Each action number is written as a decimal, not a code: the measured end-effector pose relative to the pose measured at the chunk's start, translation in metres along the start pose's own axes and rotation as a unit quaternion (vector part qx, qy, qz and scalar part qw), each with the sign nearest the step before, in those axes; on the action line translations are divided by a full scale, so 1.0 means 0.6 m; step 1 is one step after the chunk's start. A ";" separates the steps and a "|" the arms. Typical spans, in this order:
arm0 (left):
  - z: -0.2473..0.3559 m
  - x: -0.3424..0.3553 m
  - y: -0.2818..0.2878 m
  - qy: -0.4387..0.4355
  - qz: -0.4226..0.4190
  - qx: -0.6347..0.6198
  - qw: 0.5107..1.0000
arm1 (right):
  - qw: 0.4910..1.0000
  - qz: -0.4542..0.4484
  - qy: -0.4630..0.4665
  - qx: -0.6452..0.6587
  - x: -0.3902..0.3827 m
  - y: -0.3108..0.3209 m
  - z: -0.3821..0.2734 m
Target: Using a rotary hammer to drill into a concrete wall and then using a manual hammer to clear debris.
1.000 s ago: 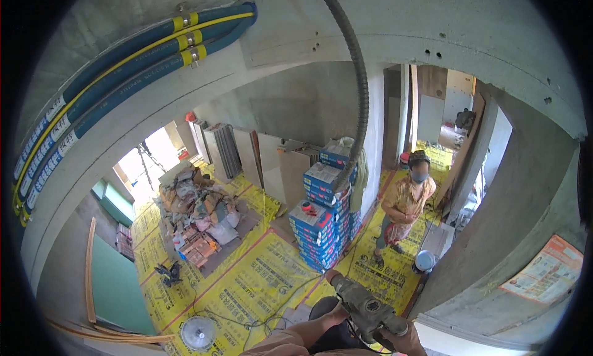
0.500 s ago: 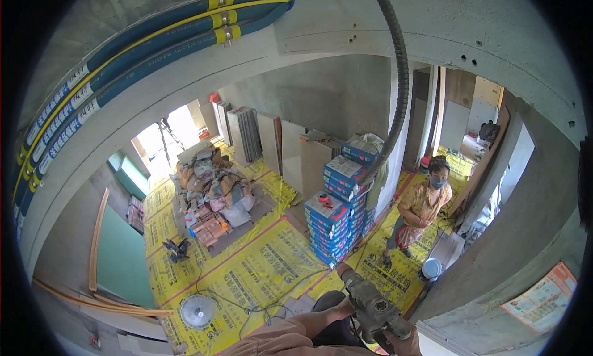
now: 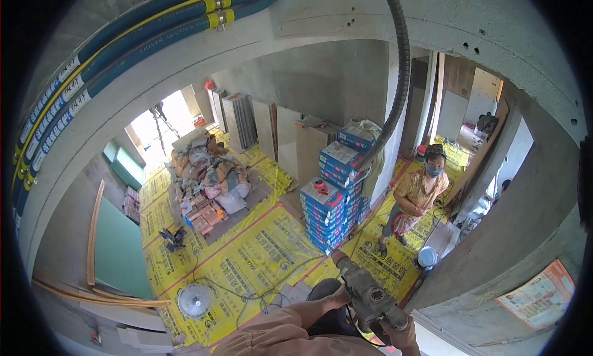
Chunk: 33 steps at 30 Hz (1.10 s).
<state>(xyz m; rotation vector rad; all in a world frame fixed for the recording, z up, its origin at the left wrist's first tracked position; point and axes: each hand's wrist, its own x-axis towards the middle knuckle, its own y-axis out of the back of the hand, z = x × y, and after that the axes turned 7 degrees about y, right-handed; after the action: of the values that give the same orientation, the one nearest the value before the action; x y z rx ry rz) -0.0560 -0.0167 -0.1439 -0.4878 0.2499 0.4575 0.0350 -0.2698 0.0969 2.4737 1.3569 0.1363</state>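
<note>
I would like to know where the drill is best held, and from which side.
Likely the rear of the drill, from behind, with a second hold toward its front from the left. The body is long and bulky, so two spread holds should steady it; the nose points ahead and slightly left, best kept free.

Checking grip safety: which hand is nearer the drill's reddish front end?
Left: the left hand is just behind the reddish front end; the right hand holds the rear of the drill.

Both hands (image 3: pixel 339 297) (image 3: pixel 403 336) on power tool (image 3: pixel 369 294)
</note>
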 end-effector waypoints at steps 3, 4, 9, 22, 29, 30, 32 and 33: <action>0.001 -0.007 0.000 0.002 0.016 -0.020 1.000 | 0.999 -0.016 0.029 0.013 0.006 -0.005 0.005; 0.000 -0.007 -0.006 0.002 0.019 -0.025 1.000 | 0.998 0.007 0.055 0.017 0.004 -0.006 -0.015; 0.004 0.000 -0.018 0.014 0.025 -0.054 0.998 | 0.998 0.021 0.038 0.043 -0.003 -0.003 0.003; 0.068 -0.022 -0.071 0.072 -0.007 -0.267 0.961 | 0.999 0.008 0.037 0.029 0.006 -0.001 -0.021; -0.031 0.026 -0.008 0.043 0.045 -0.144 0.988 | 0.997 0.013 0.069 0.037 0.010 -0.001 -0.006; -0.049 0.040 0.008 0.043 0.052 -0.147 0.987 | 0.999 -0.016 0.015 0.037 0.009 0.006 -0.014; -0.055 0.055 0.022 0.149 0.009 -0.427 0.892 | 0.999 -0.023 0.016 0.036 0.010 0.009 -0.022; -0.062 0.058 0.024 0.145 0.013 -0.428 0.892 | 0.999 -0.028 0.017 0.033 0.010 0.008 -0.024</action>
<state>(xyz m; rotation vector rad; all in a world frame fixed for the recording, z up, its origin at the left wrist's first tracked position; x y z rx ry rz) -0.0372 -0.0117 -0.1929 -1.4304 0.3377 0.5092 0.0391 -0.2638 0.1117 2.4950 1.4670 0.1242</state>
